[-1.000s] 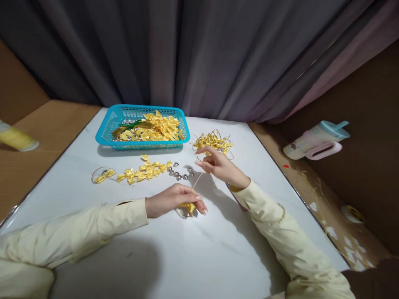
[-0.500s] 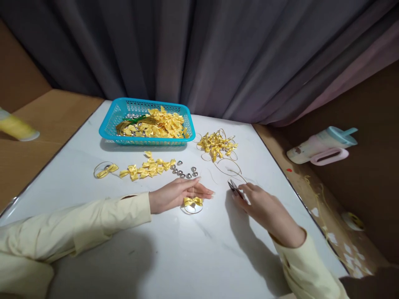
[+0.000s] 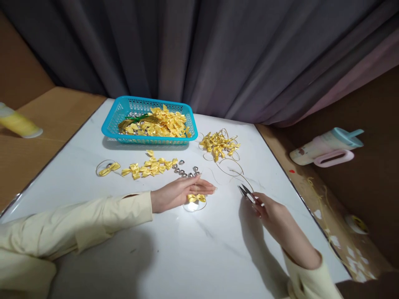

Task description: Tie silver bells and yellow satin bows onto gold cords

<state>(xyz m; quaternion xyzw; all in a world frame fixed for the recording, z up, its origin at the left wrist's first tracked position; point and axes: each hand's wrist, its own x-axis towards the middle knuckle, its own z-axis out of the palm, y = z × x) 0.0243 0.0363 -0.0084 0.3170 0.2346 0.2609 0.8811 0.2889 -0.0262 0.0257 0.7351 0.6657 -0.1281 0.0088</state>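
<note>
My left hand (image 3: 179, 193) is pinched at thumb and forefinger around a thin cord, its other fingers stretched out. From that cord hangs a yellow ribbon bow (image 3: 196, 198) with a loop of gold cord (image 3: 201, 209) under it, just before the palm. To the right, my right hand (image 3: 269, 209) grips a pair of small thread snips (image 3: 247, 194), blades parted and pointing up-left. A longer gold cord (image 3: 247, 182) curls on the table beyond the snips. Silver beads (image 3: 181, 172) lie just past my left hand, some partly covered by it.
A blue basket (image 3: 149, 137) at the back holds bows, beads and bundled gold cord. Loose bows (image 3: 156, 167) and a looped bow (image 3: 109, 167) lie left; a pile of corded bows (image 3: 220, 144) lies right. A tumbler (image 3: 324, 147) stands off the table's right edge.
My right hand has moved the snips down and to the right, away from my left hand, and the blades show more. My left hand still holds the cord with the bow.
</note>
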